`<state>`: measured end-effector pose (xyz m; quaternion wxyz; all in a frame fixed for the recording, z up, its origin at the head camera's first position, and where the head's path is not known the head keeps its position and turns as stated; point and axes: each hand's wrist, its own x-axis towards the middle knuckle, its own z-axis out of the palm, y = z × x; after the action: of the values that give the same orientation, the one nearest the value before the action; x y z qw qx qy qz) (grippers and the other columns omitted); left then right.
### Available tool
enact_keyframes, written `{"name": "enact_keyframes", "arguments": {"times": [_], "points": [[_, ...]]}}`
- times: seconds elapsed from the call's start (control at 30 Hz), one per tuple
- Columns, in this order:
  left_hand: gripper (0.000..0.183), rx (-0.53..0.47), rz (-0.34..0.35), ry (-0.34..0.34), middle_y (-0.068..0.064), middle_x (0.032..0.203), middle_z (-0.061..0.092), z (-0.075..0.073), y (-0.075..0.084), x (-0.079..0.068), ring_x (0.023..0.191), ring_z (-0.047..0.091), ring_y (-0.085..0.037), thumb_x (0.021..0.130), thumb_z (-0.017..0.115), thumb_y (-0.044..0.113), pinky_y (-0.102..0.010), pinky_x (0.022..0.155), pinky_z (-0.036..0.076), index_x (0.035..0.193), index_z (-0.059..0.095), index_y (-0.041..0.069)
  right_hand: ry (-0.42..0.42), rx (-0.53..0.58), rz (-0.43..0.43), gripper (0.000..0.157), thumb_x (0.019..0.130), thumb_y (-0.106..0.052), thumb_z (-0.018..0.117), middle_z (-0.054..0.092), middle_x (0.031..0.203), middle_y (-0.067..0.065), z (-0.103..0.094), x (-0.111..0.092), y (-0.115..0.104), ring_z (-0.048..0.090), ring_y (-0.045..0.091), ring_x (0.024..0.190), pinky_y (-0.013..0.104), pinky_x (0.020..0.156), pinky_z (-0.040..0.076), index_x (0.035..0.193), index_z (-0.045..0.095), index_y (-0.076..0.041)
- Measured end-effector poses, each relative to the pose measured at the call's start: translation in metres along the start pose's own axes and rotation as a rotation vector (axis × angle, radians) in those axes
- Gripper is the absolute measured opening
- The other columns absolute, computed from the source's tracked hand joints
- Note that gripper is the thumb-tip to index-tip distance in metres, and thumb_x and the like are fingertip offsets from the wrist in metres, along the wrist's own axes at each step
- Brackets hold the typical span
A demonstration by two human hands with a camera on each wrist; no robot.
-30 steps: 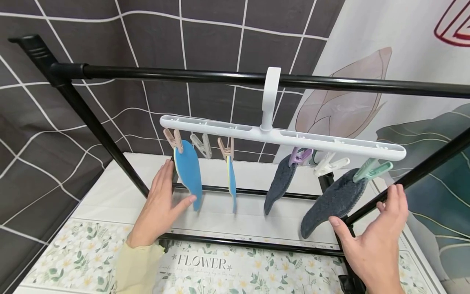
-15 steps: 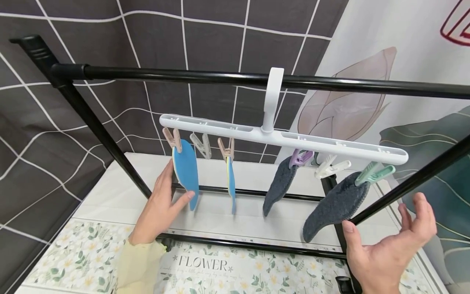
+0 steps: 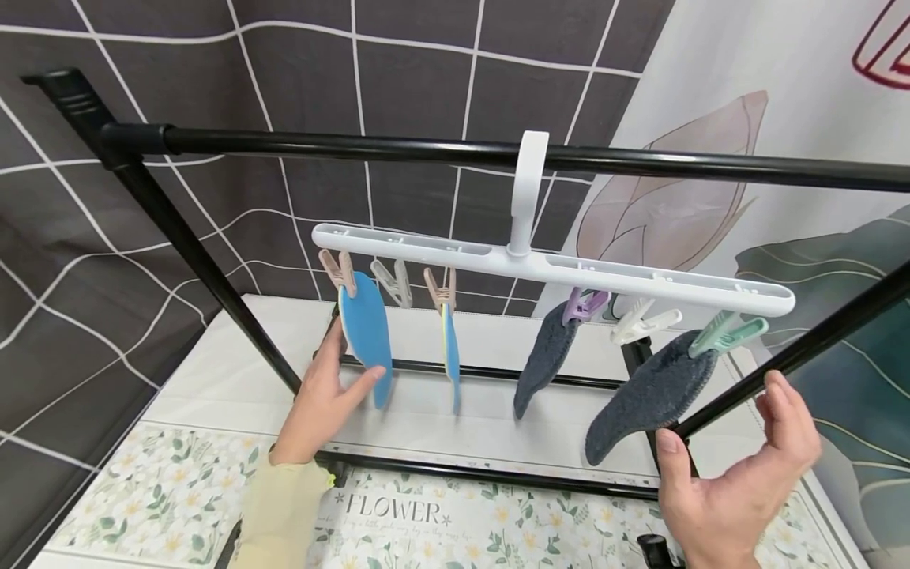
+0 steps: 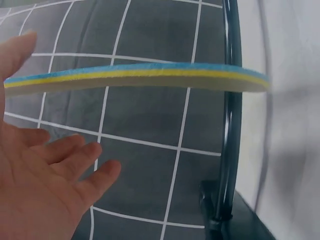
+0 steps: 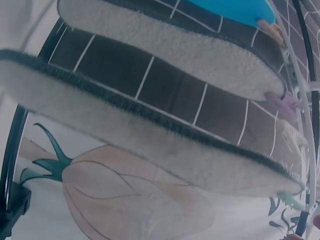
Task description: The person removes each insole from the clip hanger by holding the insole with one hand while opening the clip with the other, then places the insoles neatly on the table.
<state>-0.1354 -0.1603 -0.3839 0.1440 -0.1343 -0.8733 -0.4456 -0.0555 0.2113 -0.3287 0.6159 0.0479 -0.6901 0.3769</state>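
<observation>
A white clip hanger (image 3: 569, 273) hangs by its hook from the black rail (image 3: 355, 146). Clothespins on it hold two blue insoles, the outer one (image 3: 366, 332) at the left end and the other (image 3: 452, 352) further in. Two dark grey fleece insoles, one inner (image 3: 546, 359) and one outer (image 3: 650, 399), hang on the right half. My left hand (image 3: 327, 399) is beside the outer blue insole, thumb at its lower edge; in the left wrist view its fingers are spread and relaxed. My right hand (image 3: 739, 466) is beside the outer grey insole, thumb near its underside, fingers loosely bent.
The black rack's slanted posts (image 3: 213, 269) stand outside both hands, and a lower bar (image 3: 498, 472) crosses in front. Beneath lies a floral table cover (image 3: 398, 537). A dark grid curtain (image 3: 405, 87) hangs behind. Spare clothespins, one grey (image 3: 393, 282) and one white (image 3: 643, 322), grip nothing.
My right hand moved right, away from the outer grey insole, then partway back. My left hand shifted slightly right beside the blue insole. The hanger hardly moved.
</observation>
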Motion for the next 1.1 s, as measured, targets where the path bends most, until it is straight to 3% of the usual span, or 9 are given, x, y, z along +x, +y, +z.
{"name": "enact_keyframes", "arguments": {"times": [0.2, 0.37, 0.5, 0.73, 1.1], "points": [[0.083, -0.014, -0.018, 0.025, -0.012, 0.144, 0.034, 0.004, 0.000, 0.000, 0.128, 0.038, -0.031, 0.087, 0.062, 0.040, -0.054, 0.102, 0.032, 0.148, 0.006, 0.032, 0.020, 0.057, -0.068, 0.082, 0.074, -0.059, 0.065, 0.050, 0.118, 0.023, 0.011, -0.002, -0.005, 0.039, 0.039, 0.114, 0.037, 0.101, 0.027, 0.106, 0.047, 0.014], [0.082, -0.027, -0.015, 0.039, -0.014, 0.140, 0.039, 0.007, -0.002, 0.000, 0.125, 0.042, -0.031, 0.087, 0.063, 0.037, -0.052, 0.101, 0.034, 0.149, 0.009, 0.028, -0.061, 0.065, -0.081, 0.079, 0.079, -0.057, 0.061, 0.048, 0.120, 0.026, 0.017, -0.005, -0.010, 0.039, 0.040, 0.115, 0.040, 0.101, 0.026, 0.109, 0.047, 0.015], [0.081, -0.033, -0.020, 0.057, -0.014, 0.139, 0.040, 0.009, -0.003, -0.001, 0.124, 0.043, -0.030, 0.087, 0.063, 0.035, -0.050, 0.101, 0.035, 0.149, 0.011, 0.027, -0.077, 0.064, -0.085, 0.077, 0.081, -0.056, 0.059, 0.046, 0.122, 0.027, 0.024, -0.007, -0.019, 0.037, 0.040, 0.117, 0.043, 0.102, 0.024, 0.109, 0.047, 0.014], [0.077, -0.079, -0.019, 0.074, -0.017, 0.137, 0.042, 0.015, -0.002, 0.000, 0.124, 0.044, -0.032, 0.088, 0.063, 0.031, -0.050, 0.101, 0.036, 0.148, 0.016, 0.019, -0.033, 0.053, -0.078, 0.073, 0.080, -0.054, 0.061, 0.044, 0.123, 0.026, 0.027, -0.010, -0.026, 0.034, 0.040, 0.117, 0.045, 0.102, 0.024, 0.106, 0.048, 0.012], [0.075, -0.069, -0.026, 0.094, -0.016, 0.136, 0.044, 0.022, -0.001, 0.000, 0.119, 0.049, -0.032, 0.089, 0.062, 0.027, -0.049, 0.094, 0.043, 0.148, 0.017, 0.021, 0.037, 0.056, -0.090, 0.055, 0.075, -0.037, 0.067, 0.045, 0.119, 0.025, 0.039, -0.016, -0.035, 0.031, 0.043, 0.113, 0.047, 0.099, 0.024, 0.102, 0.055, 0.009]]}}
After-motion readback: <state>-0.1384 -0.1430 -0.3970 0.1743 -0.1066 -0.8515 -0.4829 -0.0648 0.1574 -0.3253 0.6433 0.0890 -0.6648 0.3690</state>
